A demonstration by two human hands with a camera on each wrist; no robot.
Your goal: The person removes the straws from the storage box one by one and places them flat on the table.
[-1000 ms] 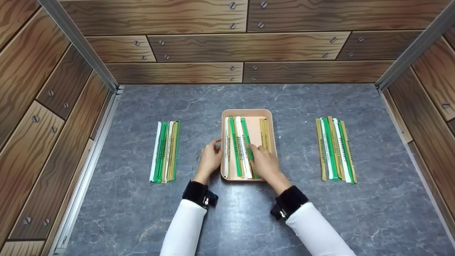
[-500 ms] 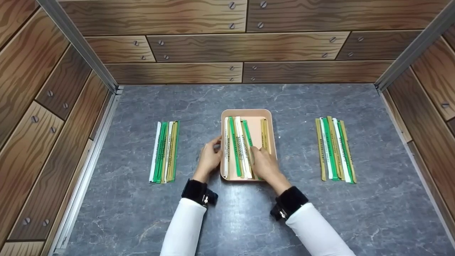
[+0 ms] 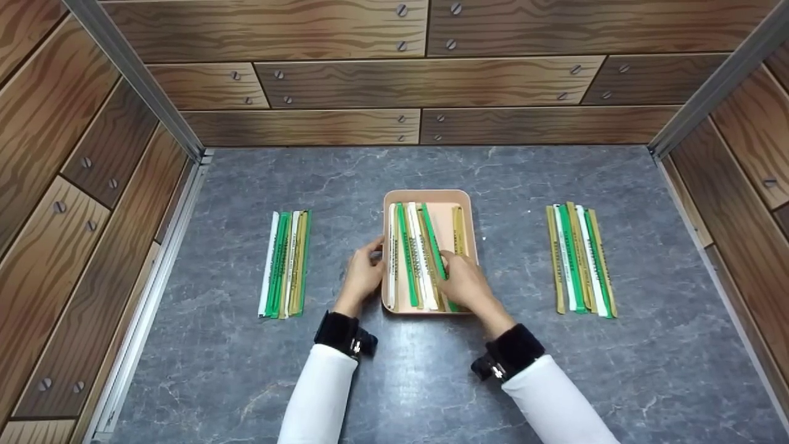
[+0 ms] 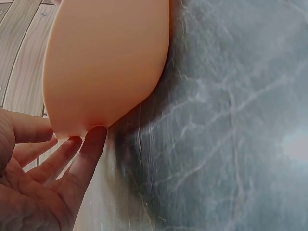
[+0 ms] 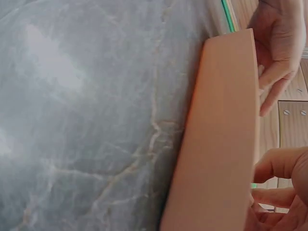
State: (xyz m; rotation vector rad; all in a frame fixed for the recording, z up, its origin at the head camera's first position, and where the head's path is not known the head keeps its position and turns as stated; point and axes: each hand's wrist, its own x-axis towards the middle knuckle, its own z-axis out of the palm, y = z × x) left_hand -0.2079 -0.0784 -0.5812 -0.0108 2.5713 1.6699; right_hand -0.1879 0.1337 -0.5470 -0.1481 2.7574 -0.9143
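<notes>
A pink-orange rectangular tray (image 3: 428, 196) holds several long, slim printed sticks that look paper-wrapped, in white, green and gold. My left hand (image 3: 362, 275) is at the tray's left side; in the left wrist view its fingers (image 4: 94, 142), fairly straight, touch the outer wall. Inside the tray, my right hand (image 3: 466, 285) reaches down with bent fingers and pinches a slanted green stick (image 3: 433, 237), whose lower part the hand partly covers. Gold sticks (image 3: 457, 228) lie along the tray's right wall. In the right wrist view, the tray wall hides the fingertips.
On the grey marbled table (image 3: 394, 388), one row of similar sticks (image 3: 286, 264) lies left of the tray and another row (image 3: 581, 259) lies right of it. Wood-patterned panels (image 3: 425, 80) enclose the back and sides.
My right hand has shifted slightly right within the tray, and the lower part of the green stick has swung right with it. My left hand stays at the tray's side.
</notes>
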